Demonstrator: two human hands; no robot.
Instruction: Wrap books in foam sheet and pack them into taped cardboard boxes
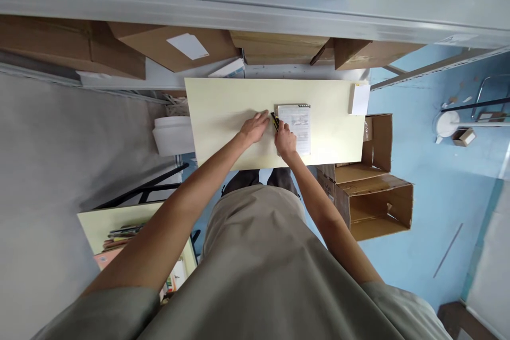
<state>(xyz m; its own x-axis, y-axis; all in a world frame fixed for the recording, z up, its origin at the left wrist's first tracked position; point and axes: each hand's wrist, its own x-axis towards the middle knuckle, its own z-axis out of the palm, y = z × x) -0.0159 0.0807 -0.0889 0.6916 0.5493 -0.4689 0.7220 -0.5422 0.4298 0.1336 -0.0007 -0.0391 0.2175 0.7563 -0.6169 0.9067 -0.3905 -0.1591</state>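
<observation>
Printed sheet (295, 126) is being pressed near the tabletop's (223, 117) front edge by the right hand (285, 141), its grip closed around a black-yellow tool (274, 120). Left hand (254, 127) is being laid flat, fingers spread, beside it; bare surface is being left open leftward.

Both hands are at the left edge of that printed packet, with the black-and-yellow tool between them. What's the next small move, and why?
Probably press the left hand flat to steady things, since the right hand already grips the tool at the packet edge on the table.
</observation>
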